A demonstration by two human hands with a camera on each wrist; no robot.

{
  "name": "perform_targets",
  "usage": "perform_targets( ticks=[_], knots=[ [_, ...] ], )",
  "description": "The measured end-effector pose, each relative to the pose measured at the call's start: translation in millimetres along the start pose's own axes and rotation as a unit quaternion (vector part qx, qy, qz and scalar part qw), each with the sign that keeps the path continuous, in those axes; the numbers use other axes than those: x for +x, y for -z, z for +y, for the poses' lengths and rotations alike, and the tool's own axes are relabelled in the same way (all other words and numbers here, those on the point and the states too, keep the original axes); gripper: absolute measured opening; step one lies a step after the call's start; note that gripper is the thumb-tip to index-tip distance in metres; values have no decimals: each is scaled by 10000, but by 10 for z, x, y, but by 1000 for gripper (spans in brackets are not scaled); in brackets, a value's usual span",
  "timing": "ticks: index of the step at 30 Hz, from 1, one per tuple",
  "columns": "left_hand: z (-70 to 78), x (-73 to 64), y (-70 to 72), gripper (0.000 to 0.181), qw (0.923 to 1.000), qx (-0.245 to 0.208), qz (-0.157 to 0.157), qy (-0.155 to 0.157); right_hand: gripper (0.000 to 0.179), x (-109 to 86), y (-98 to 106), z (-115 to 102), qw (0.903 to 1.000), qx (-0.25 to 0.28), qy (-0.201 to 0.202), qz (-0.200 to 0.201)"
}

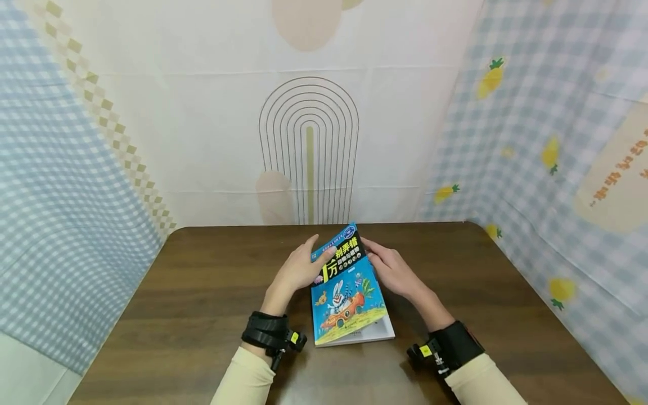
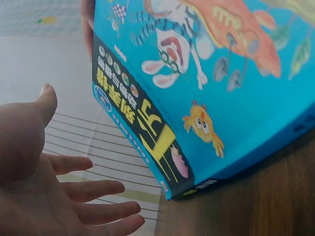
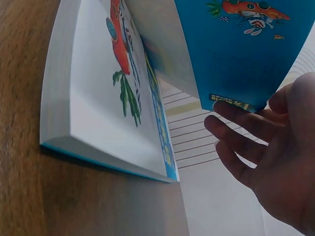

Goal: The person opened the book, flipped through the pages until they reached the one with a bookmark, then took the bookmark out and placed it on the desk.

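Note:
A picture book (image 1: 349, 298) lies on the table with its blue front cover (image 2: 206, 59) lifted at a slant. Yellow lettering and a rabbit in a carrot car decorate this cover. My right hand (image 1: 392, 269) pinches the raised cover's far right part; in the right wrist view, the thumb and fingers of that hand (image 3: 266, 132) meet at the edge of a blue inner flap (image 3: 236, 59). Beneath shows a white first page (image 3: 108, 88) with a carrot drawing. Beside the spine, my left hand (image 1: 298, 267) has its fingers spread, apart from the cover in the left wrist view (image 2: 64, 182).
The brown wooden table (image 1: 212, 292) extends around the book. Behind it hangs a pale cloth (image 1: 212, 140) with arch lines. Blue checked cloths hang at the left (image 1: 66, 185) and right (image 1: 526, 225). Each wrist wears a black strap with a small camera.

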State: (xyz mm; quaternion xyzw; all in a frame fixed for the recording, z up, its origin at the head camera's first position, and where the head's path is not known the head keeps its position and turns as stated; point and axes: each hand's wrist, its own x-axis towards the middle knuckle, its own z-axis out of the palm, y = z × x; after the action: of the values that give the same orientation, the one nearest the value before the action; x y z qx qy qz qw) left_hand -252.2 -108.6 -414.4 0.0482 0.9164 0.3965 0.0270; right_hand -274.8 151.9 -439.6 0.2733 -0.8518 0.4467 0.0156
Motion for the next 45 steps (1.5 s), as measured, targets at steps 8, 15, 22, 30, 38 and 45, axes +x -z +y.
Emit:
perform_targets(
  ticks=[8, 15, 22, 30, 38, 45],
  knots=[
    [-4, -27, 4, 90, 9996, -201, 170, 51, 50, -31, -67, -76, 9998, -85, 16, -166],
    [51, 1, 48, 92, 9990, -371, 222, -79, 51, 3, -87, -148, 9994, -193, 214, -191],
    [149, -24, 130, 93, 9988, -404, 281, -59, 52, 16, -88, -198, 9992, -200, 292, -173],
    [179, -80, 124, 91, 9986, -499, 166, 58, 53, 2, -108, -209, 9991, -222, 194, -318],
    [289, -120, 136, 95, 9977, -626, -230, -76, 55, -5, -113, -216, 9964, -290, 669, -437],
    [289, -107, 189, 105, 9962, -699, -463, -221, 55, -3, -204, -238, 9941, -540, 791, -511]
  ],
)
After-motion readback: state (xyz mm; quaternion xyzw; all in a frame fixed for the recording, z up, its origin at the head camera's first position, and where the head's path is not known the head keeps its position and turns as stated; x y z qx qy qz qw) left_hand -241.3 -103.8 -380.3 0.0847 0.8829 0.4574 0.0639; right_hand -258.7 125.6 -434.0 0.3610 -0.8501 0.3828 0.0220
